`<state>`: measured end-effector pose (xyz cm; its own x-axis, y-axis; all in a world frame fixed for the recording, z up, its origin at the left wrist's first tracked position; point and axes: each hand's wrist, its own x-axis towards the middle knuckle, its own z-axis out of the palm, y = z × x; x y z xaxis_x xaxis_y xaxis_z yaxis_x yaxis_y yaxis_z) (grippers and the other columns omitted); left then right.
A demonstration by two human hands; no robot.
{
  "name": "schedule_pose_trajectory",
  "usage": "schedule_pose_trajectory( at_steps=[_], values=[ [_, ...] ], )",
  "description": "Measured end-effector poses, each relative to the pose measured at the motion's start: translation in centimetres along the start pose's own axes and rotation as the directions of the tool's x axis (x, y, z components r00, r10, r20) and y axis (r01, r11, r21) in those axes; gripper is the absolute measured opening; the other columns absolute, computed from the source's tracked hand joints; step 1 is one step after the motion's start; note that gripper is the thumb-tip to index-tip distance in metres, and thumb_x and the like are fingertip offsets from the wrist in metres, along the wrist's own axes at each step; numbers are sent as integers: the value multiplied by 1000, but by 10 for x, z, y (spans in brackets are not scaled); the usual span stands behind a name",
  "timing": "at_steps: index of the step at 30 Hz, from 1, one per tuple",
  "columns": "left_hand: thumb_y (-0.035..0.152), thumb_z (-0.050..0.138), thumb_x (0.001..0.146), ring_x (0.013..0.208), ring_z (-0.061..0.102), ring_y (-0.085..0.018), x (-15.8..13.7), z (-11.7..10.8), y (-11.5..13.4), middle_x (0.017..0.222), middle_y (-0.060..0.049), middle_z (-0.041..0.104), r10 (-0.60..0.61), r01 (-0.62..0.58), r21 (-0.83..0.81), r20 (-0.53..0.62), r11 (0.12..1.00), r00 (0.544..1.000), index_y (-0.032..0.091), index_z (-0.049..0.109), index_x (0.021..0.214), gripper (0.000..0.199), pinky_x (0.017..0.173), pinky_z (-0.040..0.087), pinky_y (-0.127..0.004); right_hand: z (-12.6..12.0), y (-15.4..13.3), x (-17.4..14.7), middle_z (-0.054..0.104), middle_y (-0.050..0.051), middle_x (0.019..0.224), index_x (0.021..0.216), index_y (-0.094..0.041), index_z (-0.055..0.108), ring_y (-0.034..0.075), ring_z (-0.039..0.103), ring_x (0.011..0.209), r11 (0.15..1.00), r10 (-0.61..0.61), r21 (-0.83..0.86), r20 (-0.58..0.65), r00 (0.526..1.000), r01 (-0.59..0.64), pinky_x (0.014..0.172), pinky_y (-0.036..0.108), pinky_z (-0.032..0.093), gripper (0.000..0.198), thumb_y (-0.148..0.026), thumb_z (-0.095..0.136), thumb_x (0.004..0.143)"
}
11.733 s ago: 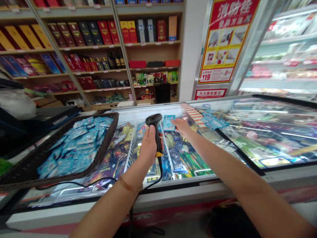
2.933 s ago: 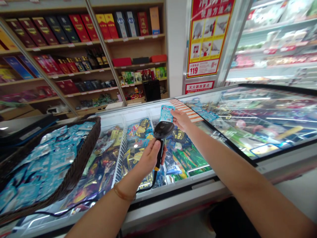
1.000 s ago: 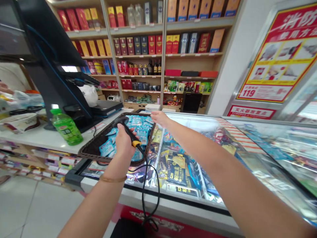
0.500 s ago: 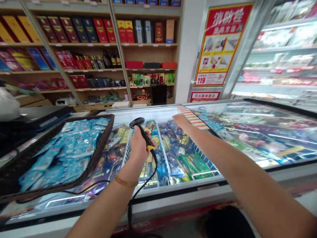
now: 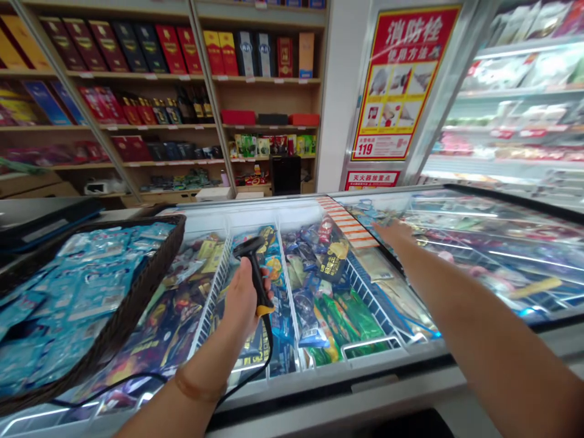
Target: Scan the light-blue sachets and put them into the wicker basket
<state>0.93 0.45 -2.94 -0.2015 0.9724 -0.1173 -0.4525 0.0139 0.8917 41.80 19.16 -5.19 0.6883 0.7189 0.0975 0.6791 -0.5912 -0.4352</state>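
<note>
My left hand (image 5: 244,298) is closed around the handle of a black and yellow barcode scanner (image 5: 258,274), its head tilted up over the freezer. A black cable runs down from the scanner's base. Beneath it lie packaged ice creams (image 5: 274,264) in white wire baskets (image 5: 292,298). My right hand (image 5: 396,234) reaches forward by the dark edge strip (image 5: 371,234) of the freezer's glass lid. Its fingers look stretched out with nothing in them, though they are partly blurred; whether they touch the strip I cannot tell.
A dark woven basket (image 5: 150,283) full of blue packets (image 5: 103,277) stands at the left on the freezer. Glass (image 5: 479,243) covers the freezer's right side. Shelves (image 5: 269,82) with boxes stand behind, beside a red and yellow poster (image 5: 406,79) and a lit display cooler (image 5: 515,103).
My right hand has moved right, past the orange-striped strip. The scanner, still in my left hand, appears a little lower and more upright. The view has shifted slightly closer to the freezer.
</note>
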Motion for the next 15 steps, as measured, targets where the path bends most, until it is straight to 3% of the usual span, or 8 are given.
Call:
schedule_pose_trajectory(
  at_steps=[5,10,15],
  values=[
    [78,72,75,44,51,-10,1,-1,-2,66,3,60,7,-8,38,2,999,1000,21,61,101,64,37,39,-21,14,-16,12,37,33,161,154,-11,50,50,28,154,1000,0,-30,-7,1000,0,116,69,31,95,-81,46,90],
    [83,75,67,43,50,-9,-3,1,-1,66,3,60,-41,42,72,-17,997,999,19,60,96,71,36,35,-21,18,-18,25,48,30,155,154,-12,52,47,47,144,996,-54,-65,83,995,59,115,60,41,89,-74,57,90],
    [83,69,73,45,54,-12,1,-2,-12,63,3,58,-49,49,93,-3,994,999,19,61,103,71,38,34,-21,19,-10,41,62,30,141,139,-8,65,41,60,134,981,-143,-111,126,982,157,107,52,49,60,-51,51,100]
  ],
)
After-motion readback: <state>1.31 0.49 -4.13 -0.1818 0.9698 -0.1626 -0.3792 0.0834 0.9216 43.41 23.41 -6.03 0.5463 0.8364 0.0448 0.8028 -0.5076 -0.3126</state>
